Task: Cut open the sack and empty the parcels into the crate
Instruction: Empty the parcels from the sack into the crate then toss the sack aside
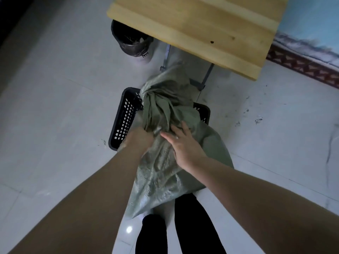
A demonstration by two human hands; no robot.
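Note:
A grey-green woven sack (165, 167) lies slanted over a black perforated plastic crate (124, 116) on the floor, its bunched, knotted end (152, 96) above the crate. My left hand (139, 138) grips a fold of the sack at the crate's near edge, fingers buried in the cloth. My right hand (183, 145) lies on the sack with its fingers spread and fairly straight. A small shiny grey object (158, 129) shows between the hands; what it is I cannot tell. No parcels are visible.
A wooden table top (201, 28) on metal legs (205, 77) stands just beyond the crate. A black-lined waste bin (132, 41) sits to its left. My dark-clothed legs (183, 226) stand on the pale tiled floor (55, 107). A wall skirting (302, 66) runs at right.

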